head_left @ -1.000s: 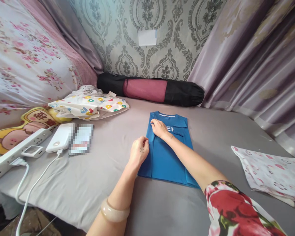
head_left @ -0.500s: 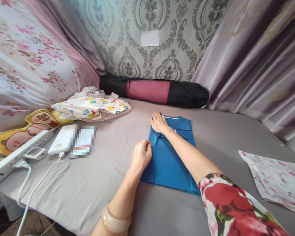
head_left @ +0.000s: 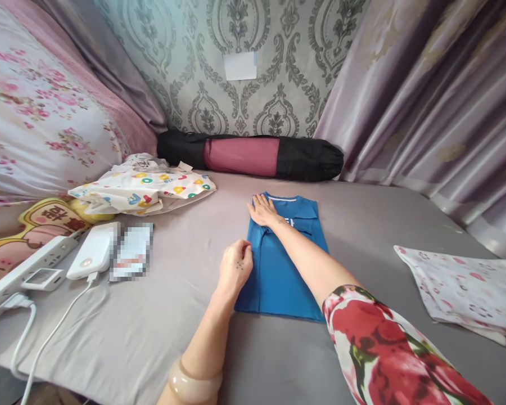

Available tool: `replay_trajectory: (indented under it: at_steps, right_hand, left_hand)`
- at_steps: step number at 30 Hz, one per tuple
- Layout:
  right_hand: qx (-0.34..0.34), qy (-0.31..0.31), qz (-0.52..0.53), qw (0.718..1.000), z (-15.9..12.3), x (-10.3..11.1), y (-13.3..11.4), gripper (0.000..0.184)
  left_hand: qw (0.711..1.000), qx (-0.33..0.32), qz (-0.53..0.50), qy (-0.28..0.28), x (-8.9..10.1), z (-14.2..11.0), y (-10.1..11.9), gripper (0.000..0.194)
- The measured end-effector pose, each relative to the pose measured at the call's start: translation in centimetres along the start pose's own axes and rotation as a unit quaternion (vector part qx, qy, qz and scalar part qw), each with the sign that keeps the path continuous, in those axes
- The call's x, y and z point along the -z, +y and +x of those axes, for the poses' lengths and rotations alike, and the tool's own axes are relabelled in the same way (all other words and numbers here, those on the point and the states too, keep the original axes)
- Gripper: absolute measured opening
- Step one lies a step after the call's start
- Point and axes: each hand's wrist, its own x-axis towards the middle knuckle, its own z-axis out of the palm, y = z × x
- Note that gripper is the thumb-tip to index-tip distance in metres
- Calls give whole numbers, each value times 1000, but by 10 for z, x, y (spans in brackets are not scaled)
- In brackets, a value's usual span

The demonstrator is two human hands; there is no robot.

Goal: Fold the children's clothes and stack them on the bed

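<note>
Well, the shirt (head_left: 284,281) lies on the sheet (head_left: 185,247); the right hand (head_left: 263,211) rests, fingers extended, beside its collar (head_left: 283,198), the left hand (head_left: 237,263) curls at its edge, grip unclear: a sideways drag by either could wrinkle it

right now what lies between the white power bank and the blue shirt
In the head view: a pixelated rectangular item, gray sheet, then the left hand at the blue shirt.

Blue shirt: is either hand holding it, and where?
Left hand is curled at the shirt's side edge; any pinch there is hidden. Right hand lies flat on a top corner, not gripping.
</note>
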Motion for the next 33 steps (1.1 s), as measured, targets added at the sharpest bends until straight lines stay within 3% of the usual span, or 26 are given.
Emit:
replay_trajectory:
  at_steps: [3, 7, 11, 15, 18, 21, 25, 29, 33]
  right_hand:
    - [6, 33, -3, 999, -15, 1, -8, 64]
    - [3, 33, -2, 999, -36, -10, -16, 67]
    - [-2, 46, -1, 999, -41, -18, -16, 65]
    - [7, 19, 45, 999, -37, -11, -12, 64]
    - [19, 6, 118, 993, -49, 3, -3, 64]
    - [35, 26, 145, 988, -85, 16, 15, 64]
    - [6, 22, 119, 993, -152, 25, 49, 64]
    - [-32, -9, 87, 996, -211, 28, 78, 67]
    - [-15, -26, 67, 997, -260, 30, 81, 69]
  left_hand:
    - [1000, 7, 3, 2, 1, 0, 2, 23]
    - [1000, 9, 6, 6, 2, 0, 3, 24]
    - [1000, 2, 2, 8, 0, 1, -1, 26]
    - [1000, -2, 8, 8, 1, 3, -3, 26]
    - [1000, -1, 14, 8, 5, 3, -1, 27]
    - [1000, 0, 22, 16, 7, 4, 0, 28]
    - [999, -3, 39, 4, 7, 4, 2, 30]
    - [992, -26, 112, -42, 15, 3, 9, 32]
    - [974, -103, 152, -131, 35, -9, 13, 27]
